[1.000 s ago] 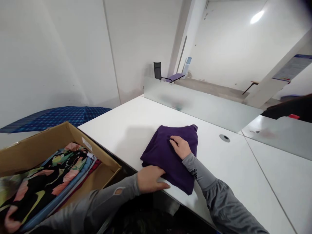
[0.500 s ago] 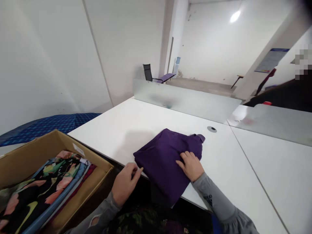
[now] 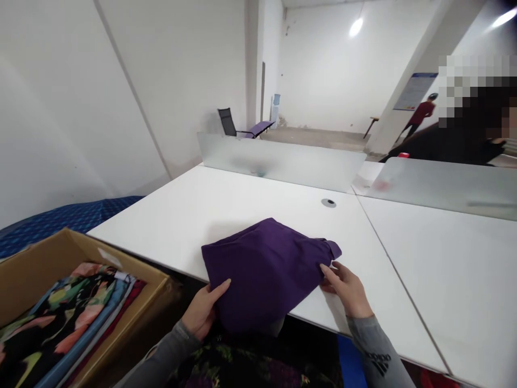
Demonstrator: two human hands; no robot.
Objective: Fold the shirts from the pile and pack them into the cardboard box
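A folded piece of dark purple cloth (image 3: 266,269), probably a garment, lies at the front edge of the white table, its near part hanging over the edge. My left hand (image 3: 204,310) grips its left side, thumb on top and the other fingers hidden beneath. At the right edge my right hand (image 3: 345,288) pinches the cloth between thumb and fingers, close to a small band-like end that sticks out at the far right corner.
To the left stands an open cardboard box (image 3: 149,291) with folded clothes (image 3: 76,307) in it. A frosted divider (image 3: 283,161) runs along the back of the white table (image 3: 161,215). A co-worker (image 3: 456,140) is beyond it on the right, another person (image 3: 422,113) farther back.
My left hand has taken hold of the cloth's left side. My right hand has moved from lying on top to gripping the right edge. The view has turned slightly right.
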